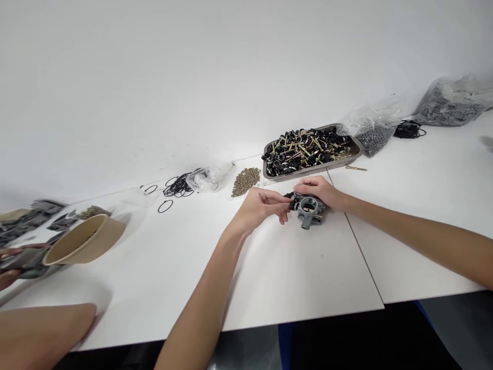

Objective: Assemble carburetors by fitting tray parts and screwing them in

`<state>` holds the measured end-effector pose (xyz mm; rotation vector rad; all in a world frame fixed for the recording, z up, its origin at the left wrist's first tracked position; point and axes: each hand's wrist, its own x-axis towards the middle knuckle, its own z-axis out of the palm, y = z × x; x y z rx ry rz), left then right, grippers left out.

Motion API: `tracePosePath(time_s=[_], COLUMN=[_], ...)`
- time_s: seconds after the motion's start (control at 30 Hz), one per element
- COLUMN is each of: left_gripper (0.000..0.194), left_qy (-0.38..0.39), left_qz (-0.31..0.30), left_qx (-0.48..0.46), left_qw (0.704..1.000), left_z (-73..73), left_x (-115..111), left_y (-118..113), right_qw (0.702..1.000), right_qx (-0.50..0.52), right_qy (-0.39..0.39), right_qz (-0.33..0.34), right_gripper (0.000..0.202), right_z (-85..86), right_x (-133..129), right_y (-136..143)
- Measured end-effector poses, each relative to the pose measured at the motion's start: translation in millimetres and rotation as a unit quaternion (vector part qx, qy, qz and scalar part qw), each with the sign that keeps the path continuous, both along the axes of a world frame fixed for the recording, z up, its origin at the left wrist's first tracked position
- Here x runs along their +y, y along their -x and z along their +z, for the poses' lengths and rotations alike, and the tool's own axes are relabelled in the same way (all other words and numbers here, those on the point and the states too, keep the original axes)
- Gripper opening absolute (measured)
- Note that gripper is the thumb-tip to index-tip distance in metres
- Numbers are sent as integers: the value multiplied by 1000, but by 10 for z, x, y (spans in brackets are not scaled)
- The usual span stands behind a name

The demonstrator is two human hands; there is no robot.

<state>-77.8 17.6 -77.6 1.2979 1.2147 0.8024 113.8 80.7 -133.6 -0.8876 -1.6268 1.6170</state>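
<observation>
A grey metal carburetor [310,210] with a round open bore is held just over the white table [292,277]. My right hand [321,190] grips it from above and behind, fingers closed on its far side. On its left side is a small black part [294,202], which the pinched fingertips of my left hand [262,206] hold against the body. Whether that part is fixed to the carburetor I cannot tell. Behind both hands stands a metal tray [296,174] heaped with black fittings and brass-coloured screws.
Left of the tray lie a pile of small brass pieces [246,181] and black rubber rings [179,186]. A long screw [356,168] and plastic bags of parts [373,134] are at right. At far left, a co-worker's hand [8,277] is beside a beige bowl [88,244].
</observation>
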Motion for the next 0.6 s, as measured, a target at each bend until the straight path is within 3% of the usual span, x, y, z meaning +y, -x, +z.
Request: tracePosePath(time_s=[0.1,0.2,0.3,0.37,0.5,0.6], left_gripper=[24,27,26,29,30,22], left_qy=[-2,-52,-151,-185,-171,-162], left_qz=[-26,22,87,63,-24,6], left_qx=[13,51,167,248,321,277], left_qw=[1000,997,970,949,931,947], left_z=[-10,-43,-126,-207,-354,-386], left_x=[14,64,137,179,227,254], left_y=[56,133,194,213,225,259], right_qw=[1000,998,991,983,956,940], right_qx=[-1,-17,-46,-74,-175,-240], right_qy=[0,1,-1,-24,-141,-233], right_qz=[22,63,127,169,190,65], right_gripper=[35,36,38,38,36,35], right_z=[-1,16,66,156,587,993], right_x=[24,38,40,60,208,415], right_y=[-25,-57,-84,-110,-282,-577])
